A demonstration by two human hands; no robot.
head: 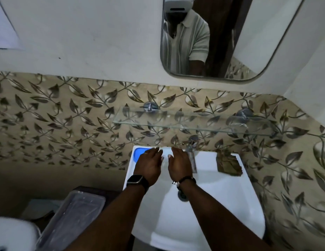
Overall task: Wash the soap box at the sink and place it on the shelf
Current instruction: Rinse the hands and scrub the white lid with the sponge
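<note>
The blue soap box point(138, 154) lies on the back left corner of the white sink point(221, 196), partly hidden under my left hand point(149, 166). That hand is spread flat over its right end, fingers apart. My right hand point(179, 166) is held edge-up beside it, fingers extended, just left of the chrome tap point(191, 153). A pale blurred patch point(166, 153) shows between the fingertips; I cannot tell what it is. The glass shelf point(176, 122) is fixed to the leaf-patterned tiles above the sink and has nothing on it.
A crumpled brown cloth point(228, 165) sits on the sink's back right ledge. The drain point(181, 194) shows under my right wrist. A mirror point(230, 38) hangs above the shelf. A clear plastic-covered box point(73, 216) and a white rounded fixture point(13, 232) stand at lower left.
</note>
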